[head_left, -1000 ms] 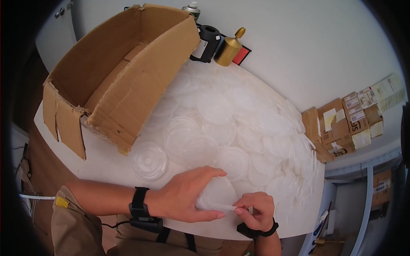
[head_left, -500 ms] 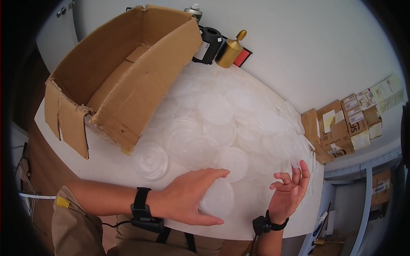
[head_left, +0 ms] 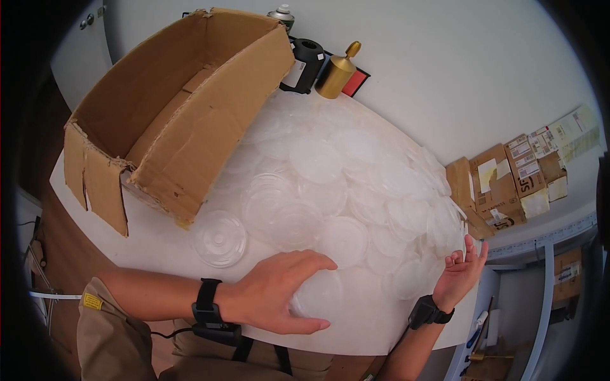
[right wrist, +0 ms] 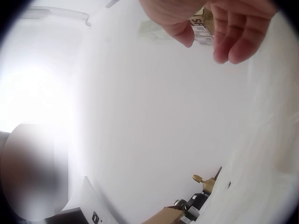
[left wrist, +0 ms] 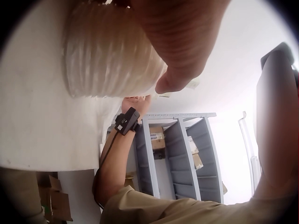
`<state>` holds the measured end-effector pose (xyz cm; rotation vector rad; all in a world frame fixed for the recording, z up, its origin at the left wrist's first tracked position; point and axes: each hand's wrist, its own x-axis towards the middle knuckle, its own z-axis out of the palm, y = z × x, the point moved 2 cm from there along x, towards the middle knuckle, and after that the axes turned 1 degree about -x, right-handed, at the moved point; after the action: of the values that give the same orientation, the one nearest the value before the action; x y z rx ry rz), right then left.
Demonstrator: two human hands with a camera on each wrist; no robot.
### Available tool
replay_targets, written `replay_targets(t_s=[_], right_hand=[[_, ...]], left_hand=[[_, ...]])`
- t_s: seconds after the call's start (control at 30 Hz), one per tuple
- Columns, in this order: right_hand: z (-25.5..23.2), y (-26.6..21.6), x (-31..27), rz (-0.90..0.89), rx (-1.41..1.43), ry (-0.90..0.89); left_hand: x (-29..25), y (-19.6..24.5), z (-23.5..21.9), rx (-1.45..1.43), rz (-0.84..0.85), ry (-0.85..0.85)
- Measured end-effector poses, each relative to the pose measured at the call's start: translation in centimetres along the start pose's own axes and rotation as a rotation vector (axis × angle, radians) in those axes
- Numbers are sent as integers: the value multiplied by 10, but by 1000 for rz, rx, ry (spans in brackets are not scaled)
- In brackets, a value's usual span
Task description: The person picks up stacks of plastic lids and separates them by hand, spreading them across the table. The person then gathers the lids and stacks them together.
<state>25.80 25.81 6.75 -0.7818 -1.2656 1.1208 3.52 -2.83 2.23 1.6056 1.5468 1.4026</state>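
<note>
My left hand (head_left: 279, 292) wraps thumb and fingers around a stack of clear plastic lids (head_left: 321, 295) near the front edge of the white table. In the left wrist view, the ridged side of this stack (left wrist: 110, 53) shows several lids pressed together. My right hand (head_left: 459, 276) is raised at the right end of the table, fingers loosely bent and nothing between them. Beyond both hands spreads a wide heap of loose translucent lids (head_left: 318, 159). One lid (head_left: 220, 239) lies apart from the heap, left of centre.
A long open cardboard box (head_left: 210, 140) stands at the back left of the table (head_left: 152, 244). Behind the heap are a gold canister (head_left: 335, 77), a black device (head_left: 309, 66) and a spray can (head_left: 281, 17). Labelled cartons (head_left: 499, 184) stand against the wall at right.
My right hand let go of the lid edge at the left-held stack and moved right, opening its fingers, to the table's right end. My left hand stays around the stack.
</note>
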Motion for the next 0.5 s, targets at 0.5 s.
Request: replay_targets(t_s=[0.5], right_hand=[[72, -14, -119, -426, -365, -1407]], left_hand=[[0, -10, 3, -28, 52, 109]])
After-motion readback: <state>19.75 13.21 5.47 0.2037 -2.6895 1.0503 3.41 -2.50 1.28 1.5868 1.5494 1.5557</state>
